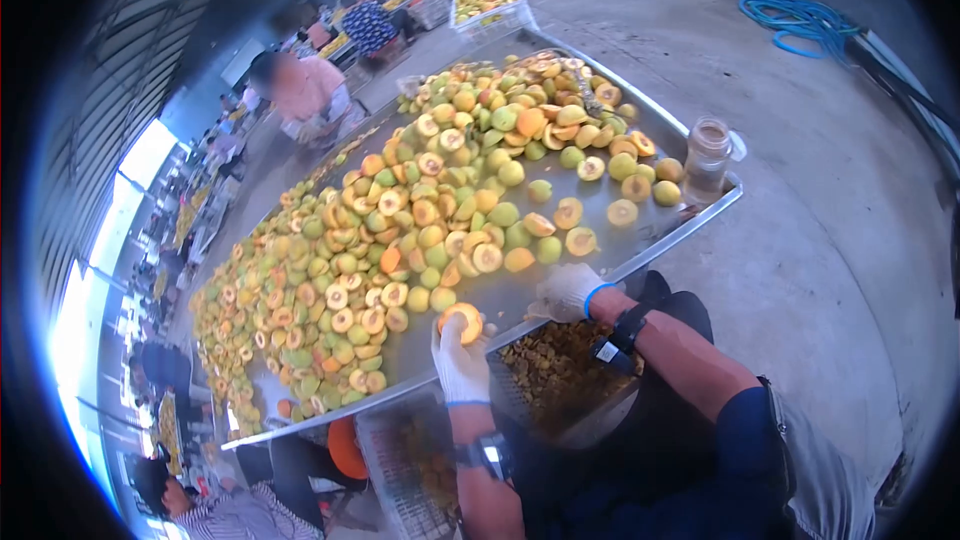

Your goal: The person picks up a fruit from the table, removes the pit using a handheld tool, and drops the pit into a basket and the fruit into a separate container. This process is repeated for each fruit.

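Observation:
My left hand, in a white glove, holds a halved orange fruit, cut face up, over the near edge of the metal table. To its right, my right hand, also gloved, is at the table edge with its fingers bent; whatever it may hold is too small to make out. Beyond both hands lies a large heap of halved and whole yellow-green fruit. Below the edge, between my hands and my lap, is a crate of brown pits or scraps.
A glass jar stands at the table's right corner. One person works across the table, another sits at the lower left. A white crate of fruit stands behind the table. A blue hose lies on the floor.

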A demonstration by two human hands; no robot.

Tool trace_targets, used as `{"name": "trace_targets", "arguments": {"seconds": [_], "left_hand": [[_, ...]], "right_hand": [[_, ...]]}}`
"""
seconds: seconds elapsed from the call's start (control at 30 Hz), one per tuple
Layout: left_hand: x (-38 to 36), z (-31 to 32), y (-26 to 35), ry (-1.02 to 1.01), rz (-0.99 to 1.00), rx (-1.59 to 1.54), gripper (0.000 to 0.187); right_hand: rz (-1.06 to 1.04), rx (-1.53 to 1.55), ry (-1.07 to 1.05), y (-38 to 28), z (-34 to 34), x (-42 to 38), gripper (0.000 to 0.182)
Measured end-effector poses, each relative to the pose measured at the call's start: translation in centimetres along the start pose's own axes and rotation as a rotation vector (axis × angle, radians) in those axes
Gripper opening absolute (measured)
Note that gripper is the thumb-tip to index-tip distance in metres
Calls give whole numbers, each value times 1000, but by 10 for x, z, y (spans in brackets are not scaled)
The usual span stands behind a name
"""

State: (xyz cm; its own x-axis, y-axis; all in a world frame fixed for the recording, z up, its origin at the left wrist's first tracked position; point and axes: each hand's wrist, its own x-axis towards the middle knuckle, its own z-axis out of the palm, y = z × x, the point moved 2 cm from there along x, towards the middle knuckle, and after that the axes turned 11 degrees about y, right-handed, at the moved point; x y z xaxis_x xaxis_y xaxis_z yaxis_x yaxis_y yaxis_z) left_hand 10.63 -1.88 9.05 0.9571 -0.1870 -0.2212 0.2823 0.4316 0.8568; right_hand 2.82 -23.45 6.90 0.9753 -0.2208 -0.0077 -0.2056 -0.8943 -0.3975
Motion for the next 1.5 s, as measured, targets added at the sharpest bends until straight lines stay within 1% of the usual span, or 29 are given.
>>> {"name": "trace_targets", "arguments": {"seconds": [0.03, 0.1, 0.13, 0.17, 0.2, 0.27, 0.3, 0.33, 0.4, 0.43, 0.5, 0.53, 0.6, 0.67, 0.7, 0.87, 0.93, 0.97, 1.03, 1.07, 1.13, 1.17, 1.23, 1.27, 1.33, 1.37, 1.43, 1.47, 1.5], "left_hand": [[-12, -11, 1, 20, 10, -8, 35], [-43, -21, -1, -100, -248, -341, 35], [-55, -26, -3, -83, -240, -356, 35], [-65, -30, -6, -101, -263, -399, 39], [-74, -33, -11, -118, -288, -442, 45], [-87, -38, -21, -180, -303, -537, 49], [-93, -38, -25, -168, -310, -564, 47], [-97, -38, -27, -161, -317, -589, 45], [-100, -38, -31, -148, -326, -575, 44], [-103, -40, -34, -135, -340, -552, 44], [-108, -35, -35, -106, -350, -561, 44], [-108, -33, -36, -87, -354, -568, 45], [-108, -31, -41, -86, -362, -523, 46], [-111, -30, -45, -91, -368, -481, 48], [-113, -29, -47, -119, -383, -486, 51], [-125, -25, -56, -149, -391, -474, 58], [-130, -23, -59, -120, -367, -425, 60], [-131, -24, -61, -117, -369, -426, 60], [-133, -24, -65, -154, -386, -474, 60], [-133, -25, -66, -156, -391, -470, 60], [-131, -26, -66, -126, -414, -445, 54], [-131, -25, -66, -129, -420, -440, 54], [-130, -25, -69, -15, -476, -371, 49], [-130, -23, -70, -16, -480, -369, 49], [-132, -19, -70, 46, -421, -296, 49], [-132, -17, -68, 46, -424, -295, 49], [-132, -15, -65, 140, -502, -322, 45], [-132, -15, -66, 139, -503, -323, 45], [-130, -16, -69, 180, -510, -318, 43]], "right_hand": [[-65, -5, -19, 0, 4, 3, 49], [-72, 42, -50, 0, -3, -2, 47], [-61, 89, -65, 0, -6, -6, 45], [-91, 252, -7, 5, 0, -6, 39], [-105, 243, -25, 10, 9, -6, 39], [-131, 200, 187, 11, 8, -6, 33], [-104, 172, 230, 8, 5, -8, 31], [-107, 168, 226, 5, 4, -16, 31], [-94, 446, 497, -17, -26, -56, 33], [-90, 445, 488, -32, -39, -77, 33], [147, 587, 406, -57, -49, -116, 37], [114, 647, 428, -61, -35, -129, 39], [197, 611, 299, -74, -14, -154, 40], [262, 650, 139, -82, 4, -169, 40], [282, 635, 89, -87, 3, -176, 35], [282, 773, 138, -90, 8, -181, 32], [377, 768, 112, -90, 7, -181, 47], [380, 768, 109, -88, 10, -181, 47], [422, 875, 69, -83, 21, -182, 49], [427, 878, 72, -85, 15, -183, 49], [380, 669, 25, -91, -2, -181, 50], [386, 672, 28, -91, -1, -182, 50], [345, 661, 49, -90, 3, -184, 50], [350, 662, 49, -88, 5, -184, 50], [353, 608, 7, -86, 8, -183, 54], [356, 609, 6, -87, 9, -184, 54], [378, 624, -10, -90, 10, -184, 54], [378, 623, -9, -91, 12, -184, 54], [369, 620, 3, -92, 13, -184, 54]]}}
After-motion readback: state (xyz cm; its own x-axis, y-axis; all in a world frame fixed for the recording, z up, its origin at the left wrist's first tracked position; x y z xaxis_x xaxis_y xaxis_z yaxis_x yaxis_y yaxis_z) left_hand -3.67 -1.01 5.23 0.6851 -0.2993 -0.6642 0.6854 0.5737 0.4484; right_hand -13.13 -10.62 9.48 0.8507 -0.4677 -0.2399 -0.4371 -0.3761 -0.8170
